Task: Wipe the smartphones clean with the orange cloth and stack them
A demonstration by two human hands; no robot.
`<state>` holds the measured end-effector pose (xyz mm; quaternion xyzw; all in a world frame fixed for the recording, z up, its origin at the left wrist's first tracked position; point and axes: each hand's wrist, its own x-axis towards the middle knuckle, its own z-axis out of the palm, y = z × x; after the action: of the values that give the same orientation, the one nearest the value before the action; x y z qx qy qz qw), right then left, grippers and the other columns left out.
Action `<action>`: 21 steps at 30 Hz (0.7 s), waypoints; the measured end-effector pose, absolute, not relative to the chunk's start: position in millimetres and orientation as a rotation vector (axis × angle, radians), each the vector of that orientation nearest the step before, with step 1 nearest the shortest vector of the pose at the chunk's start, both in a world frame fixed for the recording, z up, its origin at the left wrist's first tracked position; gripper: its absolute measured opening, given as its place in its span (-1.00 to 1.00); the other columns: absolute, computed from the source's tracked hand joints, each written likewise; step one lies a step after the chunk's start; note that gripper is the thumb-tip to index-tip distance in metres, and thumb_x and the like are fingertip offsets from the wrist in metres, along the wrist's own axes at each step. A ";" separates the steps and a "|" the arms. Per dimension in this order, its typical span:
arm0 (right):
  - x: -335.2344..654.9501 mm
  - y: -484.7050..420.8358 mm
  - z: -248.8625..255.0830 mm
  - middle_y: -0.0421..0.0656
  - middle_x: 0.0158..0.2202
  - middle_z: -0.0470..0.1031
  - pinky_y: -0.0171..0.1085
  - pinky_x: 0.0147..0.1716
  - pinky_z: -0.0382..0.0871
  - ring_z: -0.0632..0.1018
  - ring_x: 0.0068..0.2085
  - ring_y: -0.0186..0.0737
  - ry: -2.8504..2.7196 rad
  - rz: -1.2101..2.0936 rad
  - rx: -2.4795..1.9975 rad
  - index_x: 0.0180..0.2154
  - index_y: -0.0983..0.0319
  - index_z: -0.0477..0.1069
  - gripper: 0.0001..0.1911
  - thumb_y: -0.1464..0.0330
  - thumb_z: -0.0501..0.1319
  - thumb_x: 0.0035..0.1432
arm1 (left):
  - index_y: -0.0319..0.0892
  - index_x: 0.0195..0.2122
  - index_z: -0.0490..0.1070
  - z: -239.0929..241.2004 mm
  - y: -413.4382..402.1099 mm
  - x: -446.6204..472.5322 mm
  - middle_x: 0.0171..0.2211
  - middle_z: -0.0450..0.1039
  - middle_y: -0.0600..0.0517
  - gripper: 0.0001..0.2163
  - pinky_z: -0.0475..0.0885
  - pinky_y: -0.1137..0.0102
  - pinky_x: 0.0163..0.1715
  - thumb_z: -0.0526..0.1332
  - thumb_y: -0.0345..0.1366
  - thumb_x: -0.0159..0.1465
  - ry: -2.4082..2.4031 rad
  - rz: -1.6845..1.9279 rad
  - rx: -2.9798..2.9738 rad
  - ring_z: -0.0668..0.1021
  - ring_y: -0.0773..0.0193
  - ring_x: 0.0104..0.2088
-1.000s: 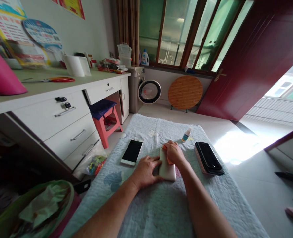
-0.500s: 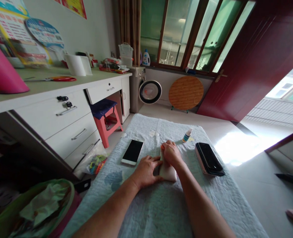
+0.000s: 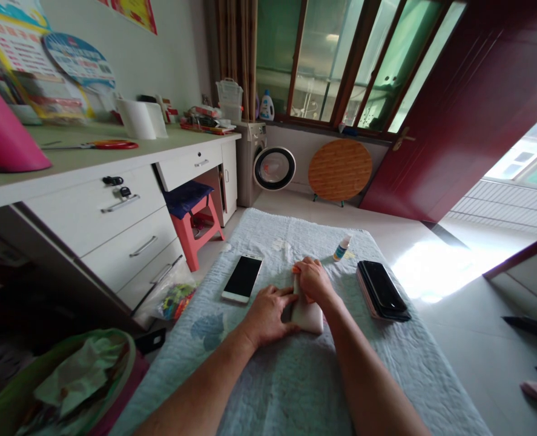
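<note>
A pale, flat phone (image 3: 308, 318) lies on the quilted cloth (image 3: 290, 387) between my hands, its upper part covered by my fingers. My left hand (image 3: 272, 312) grips the phone along its left edge, thumb near the lower corner and fingers higher up. Bent over the upper end of the phone is my right hand (image 3: 312, 280), its fingers closed and pressed down; whatever they hold is hidden. Left of my hands lies a white phone with a dark screen (image 3: 243, 277). A small spray bottle (image 3: 342, 248) stands beyond my right hand.
On the right of the cloth lies a black phone (image 3: 384, 287) atop a stack of flat items. A desk (image 3: 172, 136) with drawers runs along the left, a pink stool (image 3: 200, 227) beside it. At lower left stands a bin (image 3: 132, 363). A washing machine (image 3: 250, 160) has its door open.
My right hand has shifted very slightly on the phone. My left hand keeps its grip, and the things on the cloth stay where they were.
</note>
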<state>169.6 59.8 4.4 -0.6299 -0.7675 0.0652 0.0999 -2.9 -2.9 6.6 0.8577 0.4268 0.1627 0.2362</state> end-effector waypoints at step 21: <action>172.5 61.2 -5.2 -0.08 -0.23 0.41 -0.28 -0.21 0.13 0.33 -0.20 -0.17 -2.242 0.160 -1.873 -0.29 0.20 0.50 -0.69 0.35 0.00 0.31 | -0.03 0.04 0.42 2.1 -4.8 -0.6 0.14 0.36 0.02 -0.42 0.29 0.15 0.01 0.36 0.07 0.01 1.169 0.496 2.437 0.42 -0.03 -0.02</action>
<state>172.5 61.2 -5.2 -0.6363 -0.7619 0.0544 0.1077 -0.6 -4.8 2.1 0.8697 0.4173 0.1768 0.1954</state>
